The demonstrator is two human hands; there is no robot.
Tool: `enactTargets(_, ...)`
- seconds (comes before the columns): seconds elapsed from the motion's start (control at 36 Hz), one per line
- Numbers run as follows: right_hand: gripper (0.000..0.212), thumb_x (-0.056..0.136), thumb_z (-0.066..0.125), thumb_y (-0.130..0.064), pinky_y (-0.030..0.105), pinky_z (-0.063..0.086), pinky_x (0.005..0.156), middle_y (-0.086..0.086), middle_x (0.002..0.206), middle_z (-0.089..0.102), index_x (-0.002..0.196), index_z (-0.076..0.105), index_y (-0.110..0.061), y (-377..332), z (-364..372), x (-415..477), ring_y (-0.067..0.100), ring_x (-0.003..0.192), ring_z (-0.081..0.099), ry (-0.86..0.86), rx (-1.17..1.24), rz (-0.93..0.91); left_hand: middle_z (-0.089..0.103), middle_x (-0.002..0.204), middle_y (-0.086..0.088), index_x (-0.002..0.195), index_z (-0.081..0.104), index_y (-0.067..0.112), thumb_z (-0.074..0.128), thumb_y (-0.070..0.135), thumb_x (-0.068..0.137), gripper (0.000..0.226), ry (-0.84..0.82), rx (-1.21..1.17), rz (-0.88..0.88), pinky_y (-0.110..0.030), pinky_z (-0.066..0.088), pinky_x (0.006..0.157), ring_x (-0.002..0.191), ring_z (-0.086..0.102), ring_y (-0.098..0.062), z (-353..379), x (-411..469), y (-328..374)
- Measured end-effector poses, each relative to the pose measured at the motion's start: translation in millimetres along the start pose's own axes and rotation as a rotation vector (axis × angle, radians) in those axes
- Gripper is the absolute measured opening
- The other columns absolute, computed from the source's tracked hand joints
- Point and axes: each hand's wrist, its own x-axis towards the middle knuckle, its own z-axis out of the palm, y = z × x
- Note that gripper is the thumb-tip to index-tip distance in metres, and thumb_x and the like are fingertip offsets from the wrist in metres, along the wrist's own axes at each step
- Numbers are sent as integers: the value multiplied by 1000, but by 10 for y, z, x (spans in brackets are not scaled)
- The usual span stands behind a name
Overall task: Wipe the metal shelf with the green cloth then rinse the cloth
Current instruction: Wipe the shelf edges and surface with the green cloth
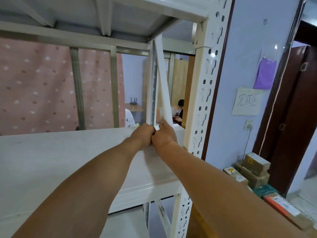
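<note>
Nearest to us is the white board of the metal shelf, and both our forearms lie across it. We cannot see the green cloth anywhere, not on the board and not in our fingers. We therefore judge that the wiping is not in hand at this moment. How much of the board is already wiped we cannot say, and the rinsing is left to do.

On the floor to the right stand some cardboard boxes in a pile, with an orange package nearer to us. All are closed, so their contents are hidden.

Farther in, at the back right corner of the board, our left hand and right hand touch each other at the foot of a diagonal brace. We see only their backs. The left fingers are curled, and one right finger reaches up along the brace. Whether either hand holds anything, we cannot tell.

Behind the shelf hangs a pink curtain.
</note>
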Motion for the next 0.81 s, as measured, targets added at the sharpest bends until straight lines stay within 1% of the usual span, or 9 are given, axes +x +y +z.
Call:
enactTargets(0.08,54,94,58,-41,45,-4,122,-1,148,49,144,50,-21,-84,32,118,27,150,21,24,126,10,67,86,-16,73,62,8,52,-4,76,16,-1,20,-21,-36,49,70,84,63,-33,-62,-21,-41)
enactTargets(0.19,38,98,48,-25,38,19,119,9,139,57,132,59,-14,-156,25,211,28,137,42,110,491,31,66,84,-17,74,68,9,53,-2,73,18,39,54,-40,-33,43,65,85,62,-35,-90,-36,-187)
enactTargets(0.28,31,98,47,-15,35,44,97,10,124,64,125,62,-10,-187,-61,242,29,117,59,101,821,88,62,85,-14,82,70,3,53,1,82,17,101,26,-76,-36,48,71,81,59,-32,-145,-44,-277)
enactTargets(0.31,31,97,48,-14,34,47,88,11,121,64,125,60,-9,-203,-79,261,29,111,61,83,927,105,60,84,-12,85,70,3,52,3,83,18,97,28,-89,-36,48,70,78,56,-30,-166,-43,-303)
enactTargets(0.36,29,97,49,-14,32,45,78,11,118,63,124,57,-9,-233,-88,297,30,107,62,73,1058,139,63,79,-12,78,72,6,53,4,79,19,79,29,-95,-36,48,66,73,59,-29,-182,-38,-380)
enactTargets(0.47,28,98,48,-14,32,41,74,12,119,60,125,55,-10,-256,-7,360,30,109,60,107,1092,211,66,75,-10,73,76,13,58,9,78,19,-7,43,-79,-29,45,59,69,62,-27,-178,1,-455)
enactTargets(0.61,27,96,49,-17,34,44,72,11,114,62,119,61,-12,-268,73,423,31,104,62,135,1132,263,67,94,-18,103,71,3,50,2,81,30,-1,52,-81,-29,40,69,79,58,-30,-56,22,-367)
enactTargets(0.72,29,96,48,-16,35,45,74,13,114,63,120,62,-8,-301,97,398,34,105,62,137,1168,246,64,105,-23,93,71,6,47,1,84,27,18,111,-83,-30,42,70,89,61,-35,-22,-3,-335)
enactTargets(0.81,32,94,50,-16,34,48,74,12,111,64,122,64,-9,-317,109,410,32,101,64,109,1208,270,62,110,-20,97,70,6,48,6,86,25,57,132,-117,-34,50,77,90,62,-33,16,10,-337)
